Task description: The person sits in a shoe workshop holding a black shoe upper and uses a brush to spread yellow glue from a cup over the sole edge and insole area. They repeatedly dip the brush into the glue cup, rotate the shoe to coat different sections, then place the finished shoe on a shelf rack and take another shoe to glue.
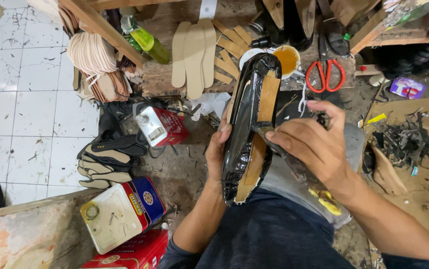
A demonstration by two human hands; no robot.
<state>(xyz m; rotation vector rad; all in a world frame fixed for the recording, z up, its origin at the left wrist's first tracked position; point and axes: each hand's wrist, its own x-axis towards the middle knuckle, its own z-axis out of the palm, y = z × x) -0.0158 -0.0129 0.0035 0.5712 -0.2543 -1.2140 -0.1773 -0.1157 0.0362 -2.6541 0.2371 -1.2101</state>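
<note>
Shoe (246, 129) sits sole-up in left hand (218, 149) grip; right hand (310, 142) pinches tool (294, 159) against it.

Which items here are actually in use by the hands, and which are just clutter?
In use:
- black shoe, sole side up, steadied by the left hand
- dark tool gripped in the right hand, its tip on the tan insole

Lying about:
- red scissors
- cup of amber glue
- red cans
- loose insoles
- green bottle
</note>
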